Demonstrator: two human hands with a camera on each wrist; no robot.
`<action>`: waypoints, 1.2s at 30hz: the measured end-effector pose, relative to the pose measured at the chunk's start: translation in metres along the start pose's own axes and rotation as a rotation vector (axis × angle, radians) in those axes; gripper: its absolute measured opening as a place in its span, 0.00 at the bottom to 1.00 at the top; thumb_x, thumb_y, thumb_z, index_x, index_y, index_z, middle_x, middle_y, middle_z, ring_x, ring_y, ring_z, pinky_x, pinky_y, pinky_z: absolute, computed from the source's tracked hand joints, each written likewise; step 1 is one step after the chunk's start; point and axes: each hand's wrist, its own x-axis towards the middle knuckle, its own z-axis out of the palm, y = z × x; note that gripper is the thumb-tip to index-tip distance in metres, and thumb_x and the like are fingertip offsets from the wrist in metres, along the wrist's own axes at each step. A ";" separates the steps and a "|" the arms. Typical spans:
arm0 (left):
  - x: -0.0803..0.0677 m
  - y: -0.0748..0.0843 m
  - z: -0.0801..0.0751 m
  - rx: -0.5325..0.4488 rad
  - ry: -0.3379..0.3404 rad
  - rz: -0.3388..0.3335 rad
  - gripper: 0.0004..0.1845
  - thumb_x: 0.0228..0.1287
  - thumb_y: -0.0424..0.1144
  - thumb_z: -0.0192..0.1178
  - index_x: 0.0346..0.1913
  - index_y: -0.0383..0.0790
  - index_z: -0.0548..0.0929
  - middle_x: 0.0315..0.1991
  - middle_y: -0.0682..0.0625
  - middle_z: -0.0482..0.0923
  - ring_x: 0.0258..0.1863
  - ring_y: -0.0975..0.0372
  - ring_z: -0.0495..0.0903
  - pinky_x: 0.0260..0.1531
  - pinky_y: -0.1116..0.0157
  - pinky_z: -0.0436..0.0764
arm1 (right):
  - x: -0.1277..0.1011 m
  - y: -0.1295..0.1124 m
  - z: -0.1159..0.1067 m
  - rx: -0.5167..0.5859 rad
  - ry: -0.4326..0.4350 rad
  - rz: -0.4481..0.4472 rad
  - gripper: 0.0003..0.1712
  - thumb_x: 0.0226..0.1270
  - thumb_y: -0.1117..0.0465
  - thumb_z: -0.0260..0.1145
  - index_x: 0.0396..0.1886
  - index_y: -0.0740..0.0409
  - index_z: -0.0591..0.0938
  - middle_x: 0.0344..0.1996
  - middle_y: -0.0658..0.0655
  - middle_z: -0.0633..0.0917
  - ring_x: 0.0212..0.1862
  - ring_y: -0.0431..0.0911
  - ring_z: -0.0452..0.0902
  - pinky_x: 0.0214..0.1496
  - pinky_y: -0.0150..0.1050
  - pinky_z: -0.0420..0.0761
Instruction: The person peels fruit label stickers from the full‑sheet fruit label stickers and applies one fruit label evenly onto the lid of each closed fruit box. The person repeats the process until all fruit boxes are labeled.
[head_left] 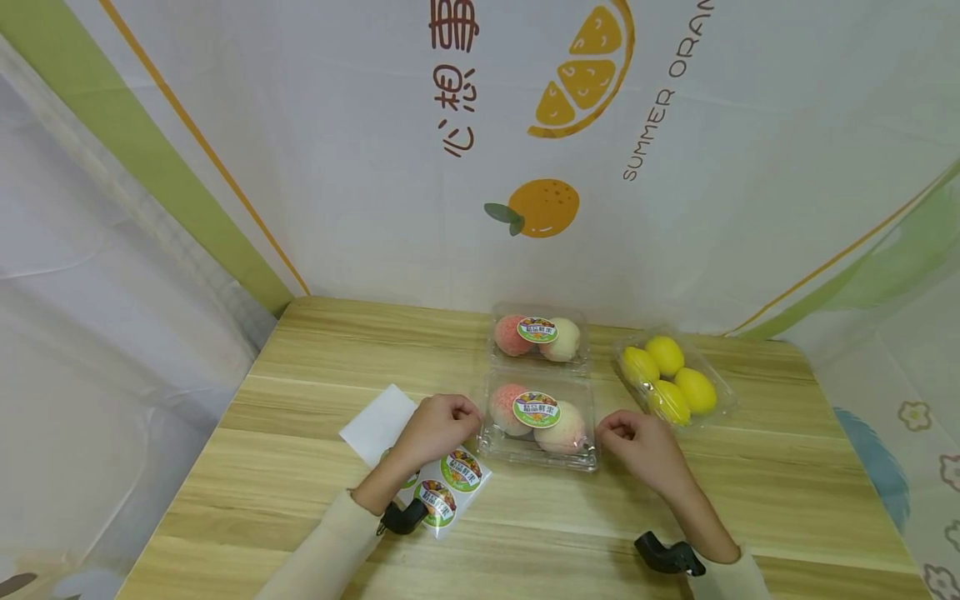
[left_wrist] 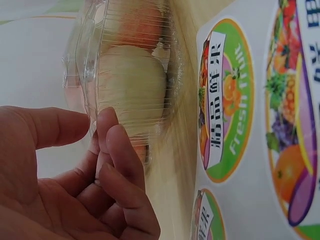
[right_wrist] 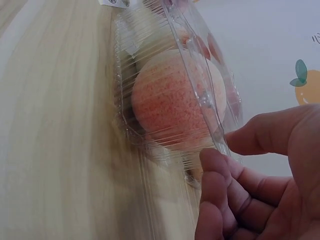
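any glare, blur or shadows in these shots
Head view: small glints on the front clear box, no obvious motion blur; left wrist: bright streaks across the box's ribbed side, printed stickers legible; right wrist: soft shadow on the table beside the box.

We see soft, even light on the wooden table [head_left: 247, 467], with a pale shine near its front. Little white glints dot the front clear peach box [head_left: 517, 456]. From the right wrist, we see a soft gray shadow beside it. The cloth curtain [head_left: 375, 208] looks dull. The left wrist view shows us clear Fresh Fruit stickers [left_wrist: 225, 100].
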 end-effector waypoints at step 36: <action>-0.007 -0.013 -0.021 0.009 0.113 -0.057 0.08 0.72 0.35 0.63 0.41 0.36 0.91 0.29 0.53 0.85 0.24 0.63 0.80 0.25 0.65 0.78 | 0.003 -0.018 0.022 0.071 -0.100 -0.017 0.03 0.72 0.65 0.76 0.35 0.58 0.92 0.28 0.48 0.88 0.29 0.40 0.76 0.31 0.33 0.76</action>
